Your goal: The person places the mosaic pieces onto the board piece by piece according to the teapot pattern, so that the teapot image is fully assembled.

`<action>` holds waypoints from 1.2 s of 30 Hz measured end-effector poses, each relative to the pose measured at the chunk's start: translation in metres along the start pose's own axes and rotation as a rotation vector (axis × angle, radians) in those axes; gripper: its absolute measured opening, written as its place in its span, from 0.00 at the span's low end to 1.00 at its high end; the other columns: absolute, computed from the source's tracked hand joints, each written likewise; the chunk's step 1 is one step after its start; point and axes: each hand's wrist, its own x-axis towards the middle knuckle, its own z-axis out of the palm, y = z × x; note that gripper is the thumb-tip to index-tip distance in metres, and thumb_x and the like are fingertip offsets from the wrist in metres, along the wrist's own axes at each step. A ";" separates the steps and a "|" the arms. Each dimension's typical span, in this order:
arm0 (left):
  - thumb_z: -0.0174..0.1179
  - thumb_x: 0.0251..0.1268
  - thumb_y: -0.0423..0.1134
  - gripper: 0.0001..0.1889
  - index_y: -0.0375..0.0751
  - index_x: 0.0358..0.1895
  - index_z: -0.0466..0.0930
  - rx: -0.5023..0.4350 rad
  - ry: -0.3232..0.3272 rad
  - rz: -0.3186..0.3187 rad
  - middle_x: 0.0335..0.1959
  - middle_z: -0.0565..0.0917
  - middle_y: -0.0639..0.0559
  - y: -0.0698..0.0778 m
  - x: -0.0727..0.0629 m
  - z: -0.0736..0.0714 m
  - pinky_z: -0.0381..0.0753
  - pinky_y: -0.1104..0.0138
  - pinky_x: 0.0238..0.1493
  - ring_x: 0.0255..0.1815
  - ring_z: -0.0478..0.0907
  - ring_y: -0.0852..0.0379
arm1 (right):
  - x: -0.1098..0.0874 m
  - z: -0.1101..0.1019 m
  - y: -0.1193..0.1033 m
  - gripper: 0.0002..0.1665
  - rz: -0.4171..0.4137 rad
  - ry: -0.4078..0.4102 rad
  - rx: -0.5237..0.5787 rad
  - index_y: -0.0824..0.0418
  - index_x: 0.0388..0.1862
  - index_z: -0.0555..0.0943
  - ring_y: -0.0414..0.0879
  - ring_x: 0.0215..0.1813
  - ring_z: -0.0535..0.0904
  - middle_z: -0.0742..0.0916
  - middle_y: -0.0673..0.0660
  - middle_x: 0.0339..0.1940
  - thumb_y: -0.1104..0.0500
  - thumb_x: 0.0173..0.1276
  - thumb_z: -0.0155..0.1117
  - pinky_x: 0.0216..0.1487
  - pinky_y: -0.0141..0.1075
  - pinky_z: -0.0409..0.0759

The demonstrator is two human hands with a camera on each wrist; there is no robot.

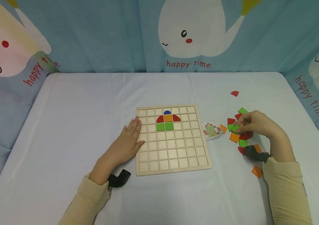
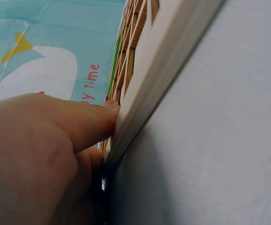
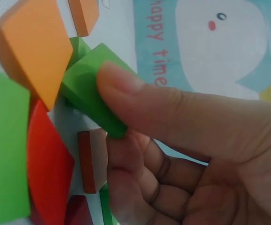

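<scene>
A wooden grid board (image 1: pixel 162 145) lies on the table, with two green squares, an orange square, two red quarter-round pieces and a blue half-round piece near its top. My left hand (image 1: pixel 125 143) rests flat along the board's left edge, fingers straight; in the left wrist view its thumb (image 2: pixel 95 119) touches the frame. Over the loose pieces at the right, my right hand (image 1: pixel 258 124) pinches a green square block (image 3: pixel 91 86) between thumb and fingers. Beneath and around that hand lie green, orange and red pieces.
A printed pattern card (image 1: pixel 212 130) lies against the board's right edge, partly under it. One red piece (image 1: pixel 235 93) lies apart at the back, and an orange piece (image 1: pixel 257 171) lies near the right sleeve. A blue patterned curtain (image 1: pixel 114 37) stands behind the table.
</scene>
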 end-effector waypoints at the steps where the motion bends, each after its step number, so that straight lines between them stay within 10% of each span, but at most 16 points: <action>1: 0.48 0.73 0.43 0.37 0.24 0.72 0.40 0.001 0.001 0.000 0.75 0.39 0.35 0.000 0.000 0.000 0.44 0.45 0.70 0.75 0.37 0.40 | 0.000 0.000 0.000 0.11 0.001 0.001 0.006 0.68 0.34 0.80 0.47 0.26 0.77 0.82 0.53 0.25 0.62 0.58 0.70 0.31 0.36 0.73; 36: 0.49 0.72 0.42 0.36 0.23 0.71 0.41 -0.014 0.019 0.002 0.75 0.40 0.34 0.002 -0.002 0.000 0.44 0.45 0.70 0.74 0.38 0.39 | -0.005 0.002 -0.004 0.08 -0.190 0.087 0.128 0.67 0.40 0.77 0.48 0.30 0.77 0.83 0.60 0.33 0.61 0.68 0.60 0.31 0.34 0.78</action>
